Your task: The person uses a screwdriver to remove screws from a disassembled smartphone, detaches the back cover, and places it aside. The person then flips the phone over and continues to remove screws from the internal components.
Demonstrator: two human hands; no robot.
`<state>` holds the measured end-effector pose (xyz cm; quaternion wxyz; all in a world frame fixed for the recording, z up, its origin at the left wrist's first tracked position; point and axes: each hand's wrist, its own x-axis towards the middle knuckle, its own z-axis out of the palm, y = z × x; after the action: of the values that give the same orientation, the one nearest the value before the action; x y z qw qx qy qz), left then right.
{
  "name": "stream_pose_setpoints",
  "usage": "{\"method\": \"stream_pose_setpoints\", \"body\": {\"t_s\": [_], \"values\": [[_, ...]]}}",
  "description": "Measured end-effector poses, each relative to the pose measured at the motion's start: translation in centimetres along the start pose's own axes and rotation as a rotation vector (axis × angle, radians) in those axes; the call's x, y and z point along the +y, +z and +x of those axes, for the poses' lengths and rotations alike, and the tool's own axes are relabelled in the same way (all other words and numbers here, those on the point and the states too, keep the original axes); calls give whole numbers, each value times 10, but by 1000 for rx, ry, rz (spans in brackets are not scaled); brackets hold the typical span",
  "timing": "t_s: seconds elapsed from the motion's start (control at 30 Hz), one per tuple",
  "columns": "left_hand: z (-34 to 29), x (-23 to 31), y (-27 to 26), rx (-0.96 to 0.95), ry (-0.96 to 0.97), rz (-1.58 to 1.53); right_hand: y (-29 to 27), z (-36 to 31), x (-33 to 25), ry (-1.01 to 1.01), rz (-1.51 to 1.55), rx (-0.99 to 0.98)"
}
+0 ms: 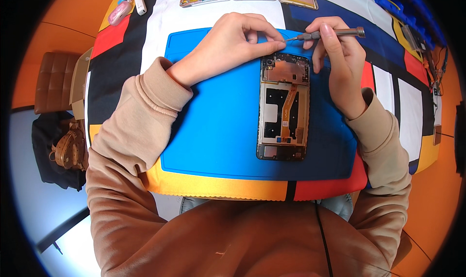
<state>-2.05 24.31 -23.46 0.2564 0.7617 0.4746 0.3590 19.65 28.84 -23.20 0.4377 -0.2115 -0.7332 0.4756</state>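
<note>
Head view: desk [114, 68], colour-blocked top. Blue mat [218, 131] on it. Opened phone [285, 107] lying on mat's right part: dark-rimmed, pale inside, coppery upper plate [287, 72], orange-brown ribbon cable [291, 105] running lengthwise. Left hand [230, 41]: thumb, forefinger at screwdriver [311, 36] tip, cannot tell if gripping. Right hand [342, 61] grasping screwdriver.

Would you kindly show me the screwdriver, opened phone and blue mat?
Screwdriver [346, 32], head view: handle's rear.
Opened phone [290, 108], head view: exposed middle.
Blue mat [218, 119], head view: bare left part.
</note>
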Motion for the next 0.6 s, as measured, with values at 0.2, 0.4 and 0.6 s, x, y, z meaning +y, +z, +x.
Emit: {"method": "stream_pose_setpoints", "body": {"t_s": [0.2, 0.4, 0.6], "values": [[0, 0, 0, -3, -1, -6, 0, -1, 0, -2, -2, -25], [0, -2, 1, 9, 11, -1, 0, 0, 0, -4, 13, -18], [0, -3, 1, 12, 23, 14, 0, 0, 1, -1, -28, -35]]}}
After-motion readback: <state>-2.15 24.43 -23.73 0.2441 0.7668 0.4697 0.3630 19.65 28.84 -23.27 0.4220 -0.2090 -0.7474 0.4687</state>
